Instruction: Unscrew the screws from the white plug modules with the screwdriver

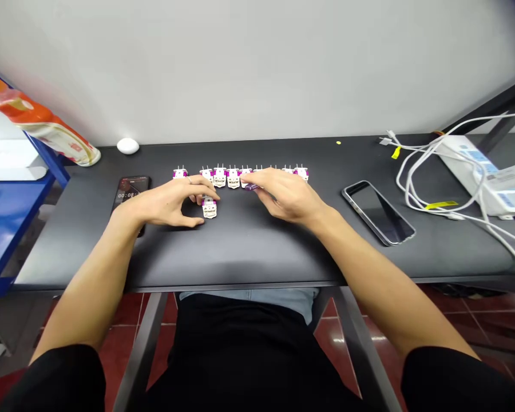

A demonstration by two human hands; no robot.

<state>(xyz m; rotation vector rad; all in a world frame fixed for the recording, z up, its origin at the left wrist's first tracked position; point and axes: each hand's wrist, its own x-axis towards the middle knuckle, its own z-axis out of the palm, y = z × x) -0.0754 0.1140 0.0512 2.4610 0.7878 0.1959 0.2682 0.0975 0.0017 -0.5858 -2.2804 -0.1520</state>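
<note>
A row of several small white-and-purple plug parts [233, 176] lies along the far part of the dark table [249, 252]. My left hand [171, 200] rests on the table, its fingers curled beside one white plug part [209, 208] set apart in front of the row, fingertips touching it. My right hand [285, 194] lies over the right half of the row, with a small purple piece [250, 186] pinched at its fingertips.
A phone showing a timer [131, 191] lies left of my left hand. Another dark phone [378, 212] lies to the right. White cables [433, 171] and a power strip [484, 171] fill the right end. A white oval object [127, 146] sits at the back left.
</note>
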